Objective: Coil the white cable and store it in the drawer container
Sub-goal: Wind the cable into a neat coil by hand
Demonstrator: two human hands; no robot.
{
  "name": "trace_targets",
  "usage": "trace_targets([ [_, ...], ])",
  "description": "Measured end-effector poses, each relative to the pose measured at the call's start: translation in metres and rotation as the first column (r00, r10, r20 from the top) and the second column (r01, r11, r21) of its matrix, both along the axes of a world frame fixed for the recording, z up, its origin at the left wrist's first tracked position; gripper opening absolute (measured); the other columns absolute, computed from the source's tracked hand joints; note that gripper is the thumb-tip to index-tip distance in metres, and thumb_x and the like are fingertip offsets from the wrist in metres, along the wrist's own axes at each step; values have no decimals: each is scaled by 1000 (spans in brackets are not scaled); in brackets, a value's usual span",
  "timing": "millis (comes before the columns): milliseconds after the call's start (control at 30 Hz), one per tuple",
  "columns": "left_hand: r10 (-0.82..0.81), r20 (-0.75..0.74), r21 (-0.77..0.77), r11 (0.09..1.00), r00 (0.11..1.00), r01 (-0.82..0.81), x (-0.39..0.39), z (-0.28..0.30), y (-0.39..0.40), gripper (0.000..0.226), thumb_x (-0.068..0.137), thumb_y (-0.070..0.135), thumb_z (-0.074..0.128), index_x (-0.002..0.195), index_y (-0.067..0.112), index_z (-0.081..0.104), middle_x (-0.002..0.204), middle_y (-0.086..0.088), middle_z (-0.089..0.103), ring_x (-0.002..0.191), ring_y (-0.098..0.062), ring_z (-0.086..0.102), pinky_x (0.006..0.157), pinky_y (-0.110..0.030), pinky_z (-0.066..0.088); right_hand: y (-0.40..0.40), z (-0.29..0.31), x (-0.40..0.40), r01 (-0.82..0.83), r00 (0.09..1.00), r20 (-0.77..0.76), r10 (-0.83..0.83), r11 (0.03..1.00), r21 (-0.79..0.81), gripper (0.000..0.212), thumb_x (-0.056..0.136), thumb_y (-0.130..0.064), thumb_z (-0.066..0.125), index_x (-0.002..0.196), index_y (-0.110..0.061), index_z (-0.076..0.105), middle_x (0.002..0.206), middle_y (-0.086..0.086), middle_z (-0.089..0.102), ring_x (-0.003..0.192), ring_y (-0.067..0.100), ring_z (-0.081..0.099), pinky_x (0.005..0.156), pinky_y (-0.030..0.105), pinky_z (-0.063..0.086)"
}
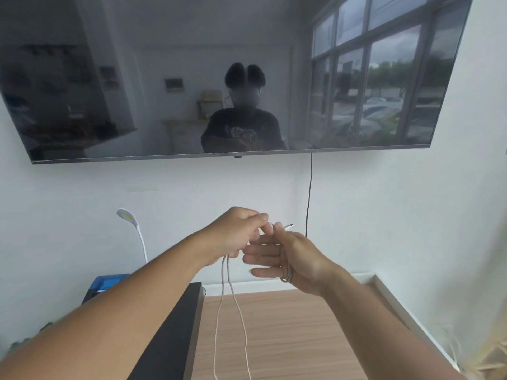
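Two bare arms reach forward at chest height in front of a white wall. The white cable (231, 311) is thin, limp and light; it looks as if it bends wherever it is held and slips loose if loops are not pinched. The left hand (236, 233) has its grip curled around the cable, thumb and fingers pinching it near the top, and two strands hang down from it toward the wooden floor (288, 338). The right hand (285, 256) has its fingers held out nearly straight, with a few turns of cable already wound round the palm; the plug end (288, 226) sticks out above it. The best place to hold seems to be where the turns cross, so the coil stays together.

A large dark television (137, 78) hangs on the wall above. A black cord (310, 193) drops from it just behind the hands. A white lamp (131, 223) stands to the left, beside a blue box (107, 282) and a black cabinet top (175, 325). No drawer container is in view.
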State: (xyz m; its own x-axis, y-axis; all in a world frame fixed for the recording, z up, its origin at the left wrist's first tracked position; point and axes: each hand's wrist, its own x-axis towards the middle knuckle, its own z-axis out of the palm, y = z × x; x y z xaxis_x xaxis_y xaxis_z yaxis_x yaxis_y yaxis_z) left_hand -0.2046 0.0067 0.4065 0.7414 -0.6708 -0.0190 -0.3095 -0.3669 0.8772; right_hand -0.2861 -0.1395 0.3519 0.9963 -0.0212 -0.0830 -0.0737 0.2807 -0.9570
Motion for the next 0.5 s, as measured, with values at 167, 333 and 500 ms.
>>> trace_targets([
  [167, -134, 154, 58, 990, 979, 127, -12, -17, -5, 36, 109, 33, 45, 87, 15, 66, 43, 23, 49, 33, 2, 37, 36, -10, 29, -4, -8, 10, 77, 990, 86, -111, 941, 331, 62, 114, -39, 23, 124, 7, 64, 108, 13, 76, 108, 35, 71, 90, 42, 60],
  [333, -126, 250, -9, 991, 960, 133, -13, -32, -4, 36, 110, 28, 45, 84, 9, 61, 62, 22, 64, 60, 3, 57, 60, -13, 48, -6, -4, 18, 194, 975, 81, -209, 968, 160, 67, 113, -42, 22, 118, 12, 62, 107, 25, 72, 87, 35, 74, 76, 41, 63],
  [500, -165, 336, 63, 986, 927, 153, -12, -37, 0, 36, 107, 40, 45, 73, 34, 57, 55, 26, 55, 48, 5, 50, 55, -18, 38, -16, 2, 16, 300, 948, 135, -288, 950, -84, 60, 112, -45, 31, 93, 0, 66, 85, 23, 75, 72, 32, 74, 84, 51, 63],
])
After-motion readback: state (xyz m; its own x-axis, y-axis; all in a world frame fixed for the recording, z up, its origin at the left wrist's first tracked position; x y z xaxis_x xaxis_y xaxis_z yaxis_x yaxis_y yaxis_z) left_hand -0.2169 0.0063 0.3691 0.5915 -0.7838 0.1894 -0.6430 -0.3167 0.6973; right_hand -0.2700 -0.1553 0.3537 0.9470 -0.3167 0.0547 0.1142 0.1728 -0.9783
